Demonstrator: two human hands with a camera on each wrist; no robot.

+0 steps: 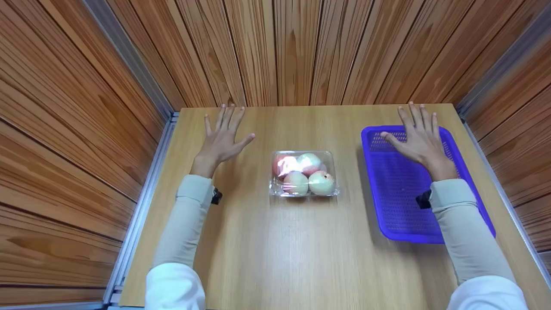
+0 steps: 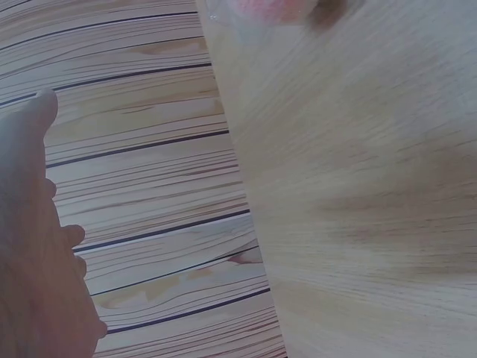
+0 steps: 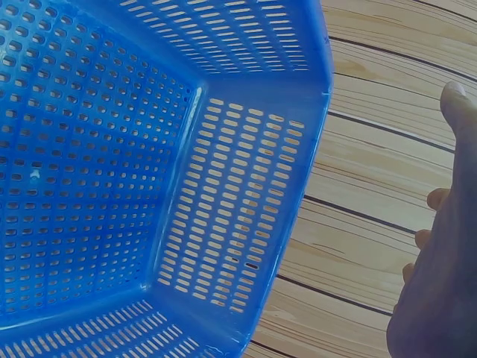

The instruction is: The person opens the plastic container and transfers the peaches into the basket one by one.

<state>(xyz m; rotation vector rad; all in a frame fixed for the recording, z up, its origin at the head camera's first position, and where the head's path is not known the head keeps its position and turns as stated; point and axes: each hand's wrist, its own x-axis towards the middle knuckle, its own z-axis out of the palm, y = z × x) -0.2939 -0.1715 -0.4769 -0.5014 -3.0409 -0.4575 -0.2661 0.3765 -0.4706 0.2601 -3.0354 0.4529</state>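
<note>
A clear plastic box of peaches (image 1: 304, 174) sits mid-table in the head view, several pale pink and greenish fruits inside; the left wrist view catches only one pink peach (image 2: 272, 7) at its top edge. To its left my left hand (image 1: 220, 144) is held with fingers spread, holding nothing. A blue-purple perforated basket (image 1: 389, 226) lies on the right side of the table, and no contents show in it. Over its far end hovers my right hand (image 1: 417, 140), fingers spread and apart from it. The right wrist view shows the basket's slotted end wall (image 3: 231, 201) beside the hand.
The wooden table (image 1: 275, 258) carries the box and the basket. Wood-plank walls (image 1: 297, 51) stand behind it and at both sides. A metal frame rail (image 1: 144, 202) runs along the left table edge.
</note>
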